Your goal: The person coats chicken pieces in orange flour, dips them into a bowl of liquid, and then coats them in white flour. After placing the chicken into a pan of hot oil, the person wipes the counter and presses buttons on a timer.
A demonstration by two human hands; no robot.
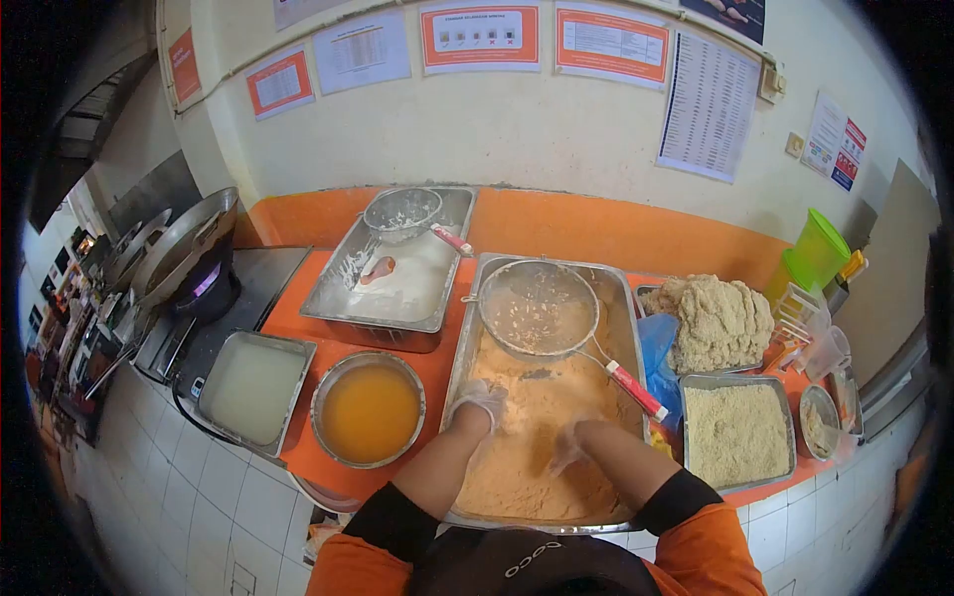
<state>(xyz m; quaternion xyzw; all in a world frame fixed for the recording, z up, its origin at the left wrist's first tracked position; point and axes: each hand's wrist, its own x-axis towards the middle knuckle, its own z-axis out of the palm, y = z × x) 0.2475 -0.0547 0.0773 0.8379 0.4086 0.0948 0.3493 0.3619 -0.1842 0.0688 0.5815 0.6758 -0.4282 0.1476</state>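
A deep metal tray (460,368) holds orange-tinted flour (537,397), and both my hands are down in it. My left hand (482,404), in a clear plastic glove, is at the tray's left side with its fingers partly sunk in the flour. To the right, my right hand (568,447), also gloved, reaches into the flour; its fingers are blurred and partly buried. Whether either hand grips anything is hidden. Over the tray's far end rests a wire sieve (539,308) with crumbs in it and a red-wrapped handle (636,390).
Left stand a bowl of orange liquid (368,409), a tray of cloudy liquid (255,387) and a white-flour tray (397,298) with another sieve (402,214). Right are a crumb tray (737,432), a pale crumbly heap (711,323) and a blue plastic bag (660,363). A wok (189,248) is far left.
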